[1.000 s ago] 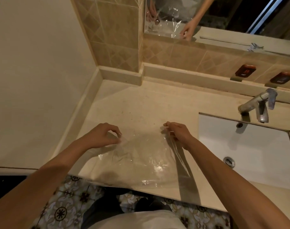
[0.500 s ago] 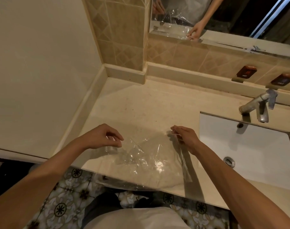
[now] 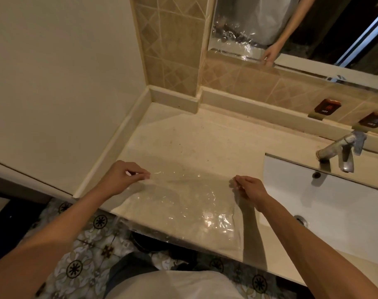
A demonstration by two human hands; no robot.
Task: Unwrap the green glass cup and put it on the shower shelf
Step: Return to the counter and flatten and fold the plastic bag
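A sheet of clear plastic wrap (image 3: 183,208) is stretched flat over the beige counter (image 3: 194,147), its near edge hanging past the counter's front. My left hand (image 3: 123,178) pinches the sheet's far left corner. My right hand (image 3: 248,187) pinches its far right corner. Both hands hold the far edge taut a little above the counter. No green glass cup and no shower shelf is in view.
A white sink basin (image 3: 326,203) with a metal tap (image 3: 339,152) lies to the right. A mirror (image 3: 291,29) and tiled wall stand behind the counter. A plain wall (image 3: 54,83) closes the left side. Patterned floor tiles (image 3: 82,251) show below.
The hands have drawn apart and pulled the crumpled wrap flatter and tauter. The view has shifted slightly.
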